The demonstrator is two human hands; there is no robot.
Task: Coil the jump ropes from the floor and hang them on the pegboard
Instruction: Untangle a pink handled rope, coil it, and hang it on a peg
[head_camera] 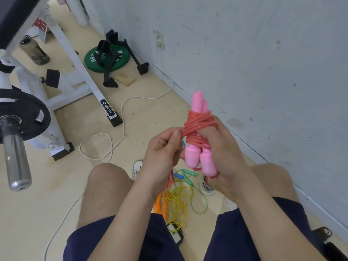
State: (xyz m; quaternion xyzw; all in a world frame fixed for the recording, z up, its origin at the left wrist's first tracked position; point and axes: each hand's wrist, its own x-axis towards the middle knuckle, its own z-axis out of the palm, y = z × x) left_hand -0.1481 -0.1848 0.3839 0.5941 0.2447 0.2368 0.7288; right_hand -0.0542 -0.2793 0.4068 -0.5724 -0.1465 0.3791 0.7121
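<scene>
My right hand (224, 153) grips the two pink handles (192, 155) of a jump rope, held upright side by side. The red-pink cord (197, 123) is wound several times around the handles and over my right fingers. My left hand (162, 149) pinches the free strand of that cord just left of the bundle. On the floor between my knees lies a tangle of other jump ropes (178, 200): green, yellow, orange and blue ones. No pegboard is in view.
A grey wall (263, 72) runs along the right. A white weight bench frame (79, 72) and a barbell end (17, 157) stand at the left. A green weight plate (107, 59) lies further back. A white cable (120, 119) snakes across the wooden floor.
</scene>
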